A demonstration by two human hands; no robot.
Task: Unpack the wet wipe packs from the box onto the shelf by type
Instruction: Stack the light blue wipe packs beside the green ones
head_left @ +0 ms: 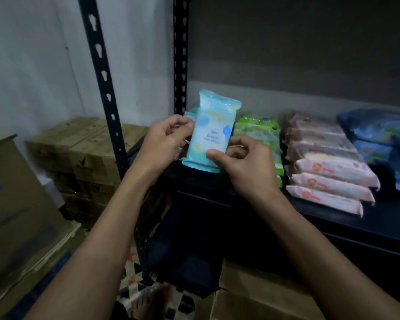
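Dim storeroom, head view: on the black metal shelf (333, 227) our left hand (164, 142) and right hand (243, 162) pinch a pale-blue plastic wipe pack (211, 132) upright, just left of the green packs (259, 132). Released unsupported, we judge it may topple forward.

Print on the teal wipe pack (211, 132) is too blurred.
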